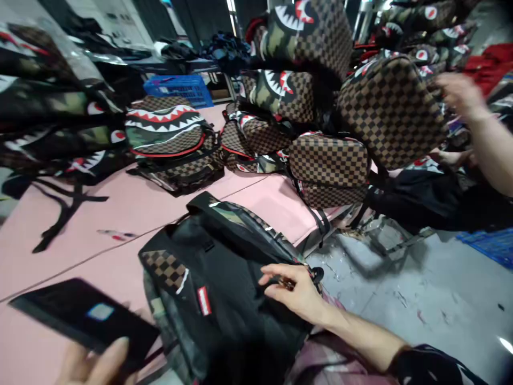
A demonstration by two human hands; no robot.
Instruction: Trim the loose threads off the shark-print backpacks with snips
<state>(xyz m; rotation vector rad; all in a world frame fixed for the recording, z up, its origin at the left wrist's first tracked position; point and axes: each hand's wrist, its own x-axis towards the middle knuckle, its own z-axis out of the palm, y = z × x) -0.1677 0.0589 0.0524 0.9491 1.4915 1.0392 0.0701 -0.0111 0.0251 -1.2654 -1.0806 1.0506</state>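
Observation:
A black backpack (240,272) lies before me on the pink table, its checkered corner patch and red-white label facing up. My left hand (96,363) grips the near edge of a black flat rectangular piece (60,310) with a small pale patch on it, held over the table left of the backpack. My right hand (296,294) is above the backpack's right side with its fingers curled. Something small and dark shows between those fingers, too little to name. Whether this hand touches the fabric, I cannot tell.
Checkered backpacks with shark-mouth prints stand along the table's far side, among them one backpack (168,139). More bags are piled at left. Small snips (116,234) lie on the pink table (88,224). At right, another person's hand (460,93) is beside a checkered backpack (393,112).

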